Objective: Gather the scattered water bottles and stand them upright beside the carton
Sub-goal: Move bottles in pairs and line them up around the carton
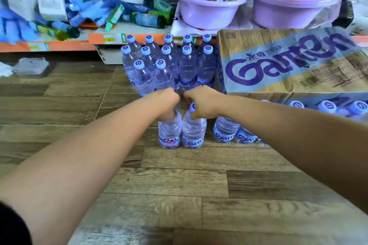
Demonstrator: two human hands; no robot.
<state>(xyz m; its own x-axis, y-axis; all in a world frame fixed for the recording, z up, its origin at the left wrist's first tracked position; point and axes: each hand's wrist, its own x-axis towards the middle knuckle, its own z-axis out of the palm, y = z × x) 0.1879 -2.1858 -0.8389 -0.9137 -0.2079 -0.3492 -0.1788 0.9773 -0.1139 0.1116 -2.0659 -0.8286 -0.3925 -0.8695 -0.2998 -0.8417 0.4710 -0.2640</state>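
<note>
Carton: "Ganten" | left hand grips bottle | right hand grips second bottle

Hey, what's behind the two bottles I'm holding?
A block of upright water bottles beside the carton. Your left hand and right hand, each gripping a bottle, cover its front bottles' lower parts.

Centre of frame: my left hand and right hand each grip one upright bottle's neck, the left bottle touching the right bottle. Standing bottles lie above, the carton upper right.
</note>
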